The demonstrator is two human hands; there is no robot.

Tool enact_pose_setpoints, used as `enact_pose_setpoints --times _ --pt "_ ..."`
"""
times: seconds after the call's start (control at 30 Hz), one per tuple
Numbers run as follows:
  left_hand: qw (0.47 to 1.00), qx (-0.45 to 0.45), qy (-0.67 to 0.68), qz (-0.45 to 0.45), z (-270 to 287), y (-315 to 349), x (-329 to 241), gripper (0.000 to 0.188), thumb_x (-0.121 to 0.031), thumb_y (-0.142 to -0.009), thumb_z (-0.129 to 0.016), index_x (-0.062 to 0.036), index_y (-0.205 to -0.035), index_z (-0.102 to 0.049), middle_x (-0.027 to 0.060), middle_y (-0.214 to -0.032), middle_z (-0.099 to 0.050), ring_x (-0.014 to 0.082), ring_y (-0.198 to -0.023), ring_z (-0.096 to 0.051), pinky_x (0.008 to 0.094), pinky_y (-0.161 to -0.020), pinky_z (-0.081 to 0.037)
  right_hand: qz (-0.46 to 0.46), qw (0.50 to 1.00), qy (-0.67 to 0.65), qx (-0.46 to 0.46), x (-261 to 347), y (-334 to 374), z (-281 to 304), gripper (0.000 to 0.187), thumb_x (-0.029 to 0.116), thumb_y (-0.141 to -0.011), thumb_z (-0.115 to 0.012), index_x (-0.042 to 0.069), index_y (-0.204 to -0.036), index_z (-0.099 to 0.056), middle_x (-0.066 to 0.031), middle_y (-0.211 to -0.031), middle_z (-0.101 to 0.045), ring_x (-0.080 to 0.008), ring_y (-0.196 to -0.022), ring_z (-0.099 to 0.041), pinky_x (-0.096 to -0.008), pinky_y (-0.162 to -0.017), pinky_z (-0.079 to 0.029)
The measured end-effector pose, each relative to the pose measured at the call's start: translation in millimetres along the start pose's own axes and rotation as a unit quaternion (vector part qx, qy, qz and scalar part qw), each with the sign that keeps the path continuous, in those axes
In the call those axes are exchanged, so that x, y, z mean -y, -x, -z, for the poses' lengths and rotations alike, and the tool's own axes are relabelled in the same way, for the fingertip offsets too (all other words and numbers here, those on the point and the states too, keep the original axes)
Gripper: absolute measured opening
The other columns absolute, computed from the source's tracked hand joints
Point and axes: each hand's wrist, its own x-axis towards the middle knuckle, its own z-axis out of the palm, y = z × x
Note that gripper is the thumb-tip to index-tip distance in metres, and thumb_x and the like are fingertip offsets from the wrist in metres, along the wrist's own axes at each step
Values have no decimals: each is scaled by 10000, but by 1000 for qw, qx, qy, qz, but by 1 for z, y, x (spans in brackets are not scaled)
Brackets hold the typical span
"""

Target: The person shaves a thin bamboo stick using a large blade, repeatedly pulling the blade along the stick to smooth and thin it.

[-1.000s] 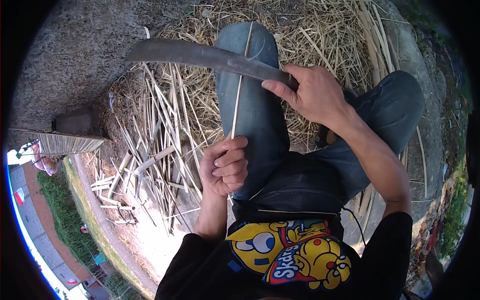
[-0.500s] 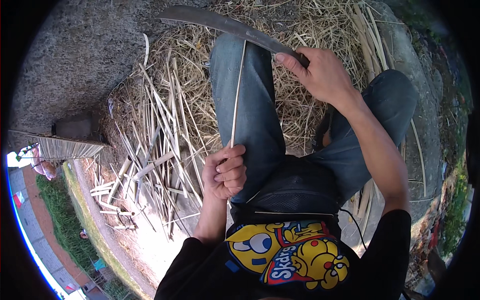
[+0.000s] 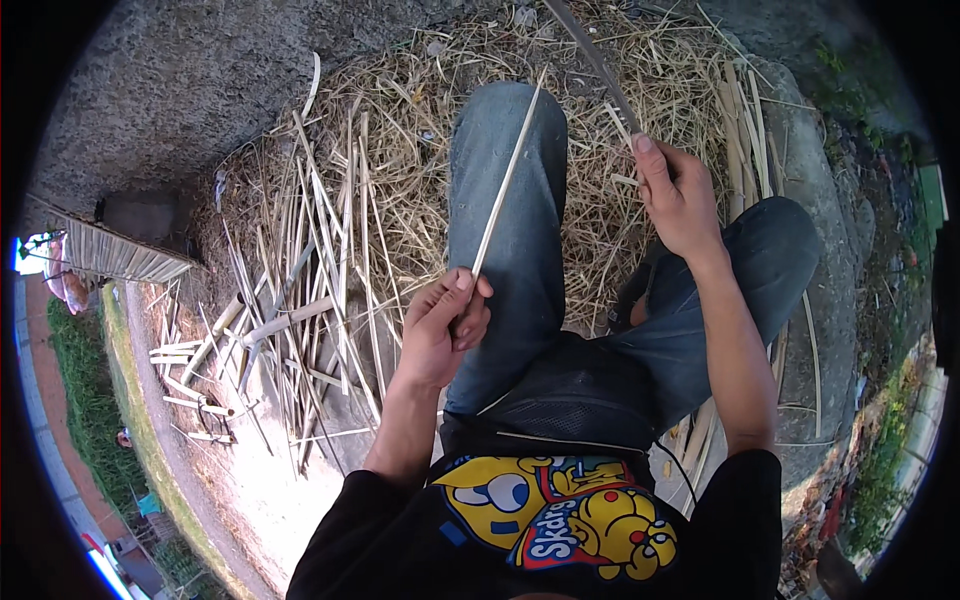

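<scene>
My left hand (image 3: 445, 325) is closed around the lower end of a thin pale bamboo strip (image 3: 509, 185). The strip slants up over my bent jeans-clad leg (image 3: 507, 240), its free end near the knee. My right hand (image 3: 682, 200) is closed on the handle of a long curved knife (image 3: 597, 62). The blade, seen almost edge-on, points up and left, with its tip cut off by the top of the picture. Knife and strip are apart. The knife's handle is mostly hidden in my fingers.
Split bamboo strips and short tubes (image 3: 285, 320) lie piled on the left. Shavings (image 3: 610, 250) cover the ground around my legs. More long strips (image 3: 745, 130) lie at the right, beside a stone edge (image 3: 815, 160). A rough concrete surface (image 3: 210, 90) is at upper left.
The knife has left the strip's upper end and turned from lying nearly crosswise to pointing steeply upward. My right hand has moved right and nearer. The strip now leans further to the right.
</scene>
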Motion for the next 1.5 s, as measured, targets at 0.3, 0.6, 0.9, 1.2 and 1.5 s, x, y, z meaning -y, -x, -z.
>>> enact_pose_setpoints --times 0.3,0.6,0.9,1.2,1.5 --pt "999 15 -16 -40 -17 -13 -10 286 -258 -1097 -473 -17 -1008 -598 -32 -570 -344 56 -461 -275 230 -450 -226 -76 970 -231 -6 1 0 1 384 398 -1037 -596 29 -931 -610 -7 -672 -544 -69 -476 -466 -220 -457 -369" --pt "995 29 -67 -69 -33 -24 -4 273 -249 -1090 -488 -16 -996 -595 -30 -574 -359 55 -472 -289 226 -461 -238 -64 959 -271 -43 4 2 7 290 251 -924 -782 41 -930 -583 -5 -686 -582 -52 -467 -495 -227 -417 -391" --pt "965 26 -217 -146 -52 -32 13 266 -227 -1095 -514 -5 -1015 -637 -43 -605 -472 30 -523 -390 211 -484 -283 11 944 -329 1 69 -5 18 310 133 -837 -865 47 -906 -575 4 -678 -612 -49 -486 -527 -223 -446 -422" --pt "951 52 -232 -199 -72 -36 12 296 -236 -1111 -478 -4 -1026 -640 -34 -605 -489 22 -523 -395 210 -484 -290 80 944 -318 -38 91 -28 43 202 146 -949 -753 48 -926 -578 -116 -743 -694 -49 -455 -510 -219 -436 -409" --pt "935 70 -236 -254 -91 -72 -12 290 -241 -1110 -479 -3 -1042 -631 -38 -619 -487 26 -535 -398 219 -492 -294 127 941 -312 -27 109 -52 65 211 95 -922 -757 57 -970 -555 -182 -874 -740 -44 -481 -520 -210 -453 -416"
